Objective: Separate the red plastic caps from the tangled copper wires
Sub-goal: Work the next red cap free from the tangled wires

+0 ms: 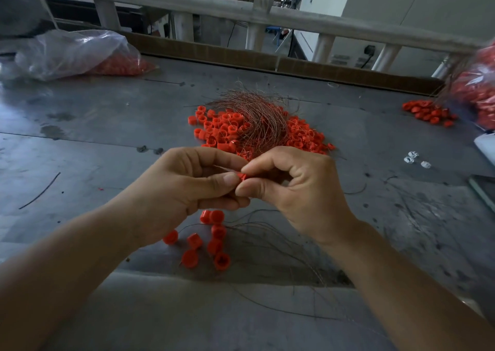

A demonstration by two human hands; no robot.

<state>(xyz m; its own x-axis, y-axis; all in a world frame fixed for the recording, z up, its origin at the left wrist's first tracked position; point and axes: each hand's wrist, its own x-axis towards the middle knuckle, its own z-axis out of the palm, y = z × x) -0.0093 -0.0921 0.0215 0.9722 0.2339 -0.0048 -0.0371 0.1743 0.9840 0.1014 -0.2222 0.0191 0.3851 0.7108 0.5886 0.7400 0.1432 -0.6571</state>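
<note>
Where both hands meet above the middle of the tabletop point(80, 149), I see the left hand point(187, 187) and right hand point(289, 187) pinching 1 small red cap point(242, 176) between thumbs and forefingers, the other fingers curled in. Beyond them, toward the far edge, the copper wires point(257, 120) lie tangled across the main pile of caps point(222, 131). Near the front edge, below the hands, a few loose caps point(211, 240) lie beside stray wire strands point(281, 240). A smaller heap point(428, 112) sits by the right edge beside a bag of caps point(479, 88); a 2nd bag point(75, 53) rests at the far-left corner.
</note>
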